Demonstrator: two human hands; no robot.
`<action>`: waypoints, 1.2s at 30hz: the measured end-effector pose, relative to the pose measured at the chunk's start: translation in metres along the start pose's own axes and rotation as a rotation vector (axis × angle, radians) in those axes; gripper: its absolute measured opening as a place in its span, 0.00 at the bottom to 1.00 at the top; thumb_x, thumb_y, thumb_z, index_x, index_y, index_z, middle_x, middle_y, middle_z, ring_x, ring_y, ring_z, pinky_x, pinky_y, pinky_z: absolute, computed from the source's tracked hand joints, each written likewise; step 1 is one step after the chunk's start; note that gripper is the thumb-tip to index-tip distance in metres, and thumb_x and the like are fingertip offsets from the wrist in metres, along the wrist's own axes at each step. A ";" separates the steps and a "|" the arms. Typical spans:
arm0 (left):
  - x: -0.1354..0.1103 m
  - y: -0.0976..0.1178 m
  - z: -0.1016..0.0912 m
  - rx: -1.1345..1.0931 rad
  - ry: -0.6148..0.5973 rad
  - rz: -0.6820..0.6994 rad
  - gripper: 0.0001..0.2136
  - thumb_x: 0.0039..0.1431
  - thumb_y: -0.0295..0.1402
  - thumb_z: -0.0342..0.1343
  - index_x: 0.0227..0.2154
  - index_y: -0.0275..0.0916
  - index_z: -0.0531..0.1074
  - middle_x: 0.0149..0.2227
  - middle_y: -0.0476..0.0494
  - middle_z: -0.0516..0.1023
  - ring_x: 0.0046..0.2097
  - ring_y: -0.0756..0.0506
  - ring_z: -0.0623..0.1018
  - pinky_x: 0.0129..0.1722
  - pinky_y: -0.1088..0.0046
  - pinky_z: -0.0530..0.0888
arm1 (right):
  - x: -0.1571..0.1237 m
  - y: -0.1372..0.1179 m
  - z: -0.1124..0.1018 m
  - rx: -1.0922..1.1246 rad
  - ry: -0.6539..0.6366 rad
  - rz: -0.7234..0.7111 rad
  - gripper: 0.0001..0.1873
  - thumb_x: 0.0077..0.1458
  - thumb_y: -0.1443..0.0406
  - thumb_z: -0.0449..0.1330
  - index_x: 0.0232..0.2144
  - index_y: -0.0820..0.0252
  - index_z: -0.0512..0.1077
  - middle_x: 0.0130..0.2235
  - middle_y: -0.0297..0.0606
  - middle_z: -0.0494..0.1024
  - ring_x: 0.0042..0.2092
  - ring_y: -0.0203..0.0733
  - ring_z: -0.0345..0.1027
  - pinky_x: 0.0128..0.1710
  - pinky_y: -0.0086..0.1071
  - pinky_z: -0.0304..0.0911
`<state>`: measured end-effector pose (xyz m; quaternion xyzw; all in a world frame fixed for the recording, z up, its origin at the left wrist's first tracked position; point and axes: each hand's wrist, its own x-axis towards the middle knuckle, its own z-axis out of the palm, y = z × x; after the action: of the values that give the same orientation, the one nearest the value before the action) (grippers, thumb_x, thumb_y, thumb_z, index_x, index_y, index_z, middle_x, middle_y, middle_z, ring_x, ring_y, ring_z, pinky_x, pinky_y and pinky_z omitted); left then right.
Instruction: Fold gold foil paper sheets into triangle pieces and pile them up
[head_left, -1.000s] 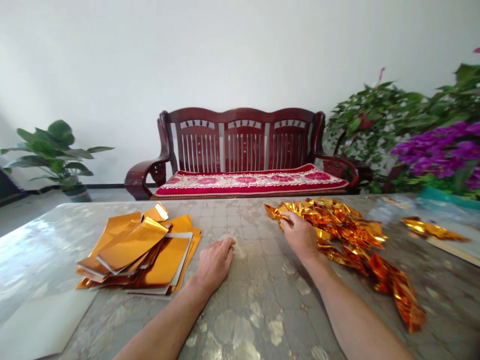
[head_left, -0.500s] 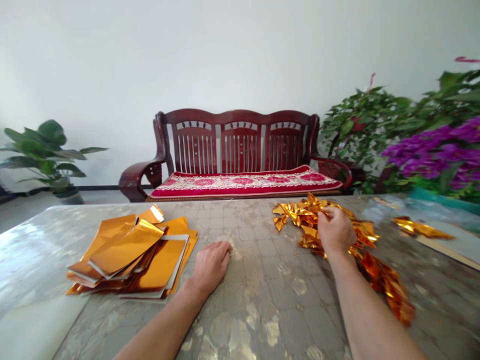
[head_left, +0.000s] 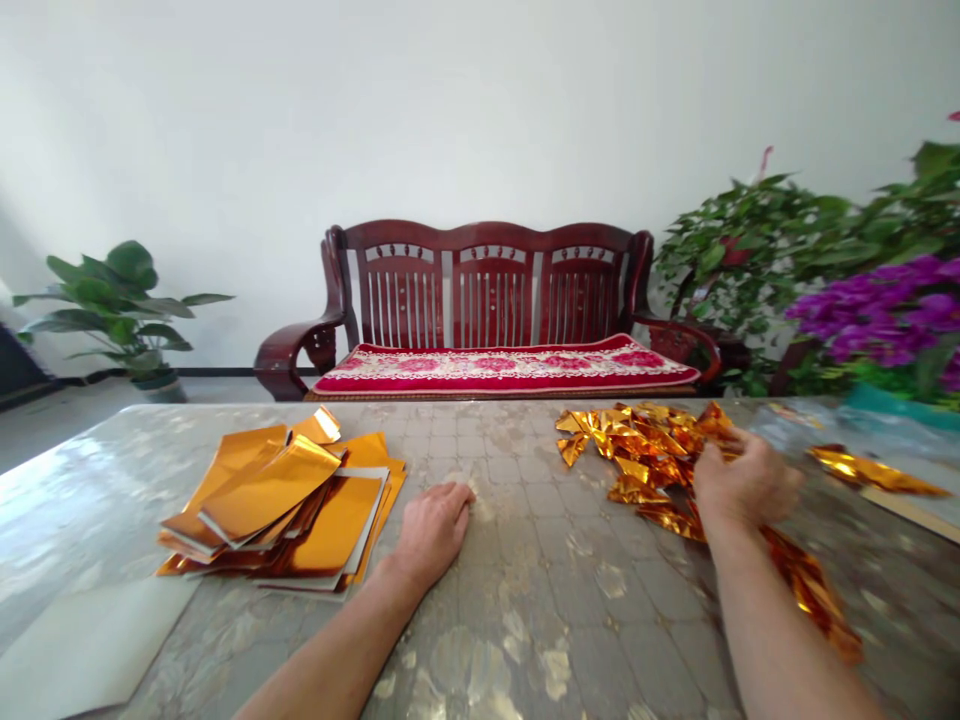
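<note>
A: Which step was that?
B: Handling the foil pile (head_left: 649,438), looked like, by the table (head_left: 525,580)'s far edge. Right hand (head_left: 744,482) pinching? Couldn't tell. Left hand (head_left: 433,524) lay unclenched.
A: Next?
B: Probably needed a light grip.

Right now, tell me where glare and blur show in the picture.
Head view: glare pales the table at its left side, and glints fleck the foil pile; same view: the right hand and purple flowers look slightly soft.

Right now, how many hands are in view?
2: the left hand rests on the table beside the flat foil sheets; the right hand is at the crumpled foil heap. No others show.
</note>
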<state>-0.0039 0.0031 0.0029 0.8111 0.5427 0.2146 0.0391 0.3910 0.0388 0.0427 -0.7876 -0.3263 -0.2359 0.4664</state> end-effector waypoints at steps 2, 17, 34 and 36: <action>0.000 0.000 0.000 0.004 -0.003 -0.002 0.08 0.62 0.27 0.48 0.37 0.44 0.72 0.37 0.50 0.78 0.42 0.47 0.77 0.39 0.74 0.67 | -0.003 -0.001 0.004 0.014 0.036 -0.112 0.19 0.51 0.62 0.57 0.44 0.59 0.77 0.37 0.48 0.73 0.41 0.55 0.62 0.38 0.46 0.58; -0.003 0.002 -0.007 0.094 0.149 -0.046 0.10 0.62 0.27 0.49 0.42 0.45 0.72 0.39 0.47 0.79 0.45 0.44 0.74 0.46 0.67 0.66 | -0.051 -0.041 0.034 0.302 -0.124 -0.754 0.13 0.56 0.70 0.52 0.36 0.58 0.78 0.39 0.41 0.79 0.42 0.46 0.71 0.44 0.37 0.64; 0.006 -0.068 -0.072 0.405 -0.195 -0.593 0.14 0.62 0.33 0.47 0.47 0.37 0.71 0.50 0.31 0.73 0.51 0.33 0.74 0.43 0.60 0.73 | -0.089 -0.045 0.041 0.306 -0.772 -0.822 0.16 0.56 0.70 0.50 0.33 0.53 0.78 0.40 0.34 0.81 0.41 0.41 0.75 0.42 0.33 0.67; 0.005 -0.074 -0.070 0.394 -0.211 -0.597 0.14 0.62 0.33 0.47 0.47 0.37 0.71 0.49 0.31 0.73 0.51 0.33 0.75 0.43 0.61 0.74 | -0.089 -0.045 0.041 0.289 -0.783 -0.825 0.16 0.55 0.70 0.50 0.33 0.53 0.78 0.40 0.34 0.81 0.42 0.42 0.75 0.42 0.34 0.67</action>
<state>-0.0934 0.0260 0.0464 0.6267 0.7793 0.0005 -0.0013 0.3004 0.0648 -0.0093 -0.5524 -0.7828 -0.0425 0.2833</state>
